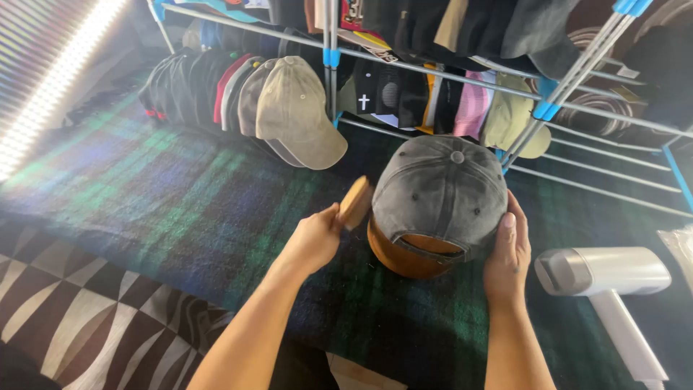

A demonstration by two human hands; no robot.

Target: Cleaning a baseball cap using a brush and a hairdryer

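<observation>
A dark grey baseball cap sits over a rounded orange-brown form on a plaid green and blue cloth. My right hand is cupped flat against the cap's right side. My left hand grips a small wooden brush, held against the cap's left edge. The brush looks slightly blurred.
A metal rack behind the cap holds several caps; a row of caps, the front one khaki, hangs at the back left. A white handheld steamer lies at the right. A black and white patterned floor shows at the lower left.
</observation>
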